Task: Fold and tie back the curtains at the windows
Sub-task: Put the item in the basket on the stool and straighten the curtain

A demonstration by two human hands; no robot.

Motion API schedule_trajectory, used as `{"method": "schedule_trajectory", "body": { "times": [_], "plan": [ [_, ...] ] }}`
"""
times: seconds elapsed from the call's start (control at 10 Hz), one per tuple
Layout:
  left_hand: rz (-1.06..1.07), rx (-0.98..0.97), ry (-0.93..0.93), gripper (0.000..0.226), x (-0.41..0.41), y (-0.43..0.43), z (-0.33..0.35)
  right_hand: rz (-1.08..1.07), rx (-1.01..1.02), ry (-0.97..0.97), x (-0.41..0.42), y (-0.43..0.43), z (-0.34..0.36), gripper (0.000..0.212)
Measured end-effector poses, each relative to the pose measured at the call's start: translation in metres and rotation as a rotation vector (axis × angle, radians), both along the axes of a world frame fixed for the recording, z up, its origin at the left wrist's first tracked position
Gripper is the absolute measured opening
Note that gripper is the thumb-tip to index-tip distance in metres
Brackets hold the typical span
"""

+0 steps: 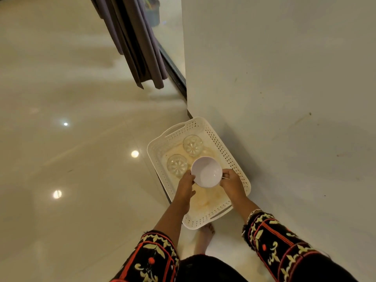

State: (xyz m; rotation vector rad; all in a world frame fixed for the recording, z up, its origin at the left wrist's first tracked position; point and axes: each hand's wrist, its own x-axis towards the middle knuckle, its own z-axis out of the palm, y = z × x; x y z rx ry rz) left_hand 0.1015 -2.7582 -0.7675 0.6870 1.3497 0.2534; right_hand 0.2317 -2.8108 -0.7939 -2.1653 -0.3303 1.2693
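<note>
A dark purple curtain (134,43) hangs in folds at the top centre, beside a glass door or window (168,37); its hem ends just above the floor. Both hands are far from it, low in the view. My left hand (186,186) and my right hand (231,180) together hold a white bowl (206,174) by its rim, above a white perforated plastic basket (234,159).
The basket sits on the glossy tiled floor (71,159) against a white wall (284,98) and holds two clear glass bowls (192,145) (176,164). My bare foot (205,235) shows below the basket. A dark pot (153,11) stands beyond the glass.
</note>
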Motion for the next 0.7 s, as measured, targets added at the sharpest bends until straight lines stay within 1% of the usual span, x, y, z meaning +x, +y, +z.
{"method": "schedule_trajectory", "body": {
  "times": [0.3,0.4,0.6,0.7],
  "plan": [
    [-0.054,-0.009,0.024,0.034,0.008,0.01,-0.041,0.051,-0.041,0.099,0.006,0.016,-0.027,0.047],
    [-0.076,0.025,0.008,0.052,0.009,0.015,-0.049,0.089,-0.015,0.12,0.009,0.023,-0.033,0.05],
    [-0.129,0.061,0.056,0.046,0.011,0.017,-0.048,0.175,-0.03,0.142,0.01,0.029,-0.029,0.051],
    [-0.177,0.053,0.081,0.042,0.009,0.013,-0.046,0.226,-0.016,0.113,0.008,0.027,-0.024,0.052]
  ]
}}
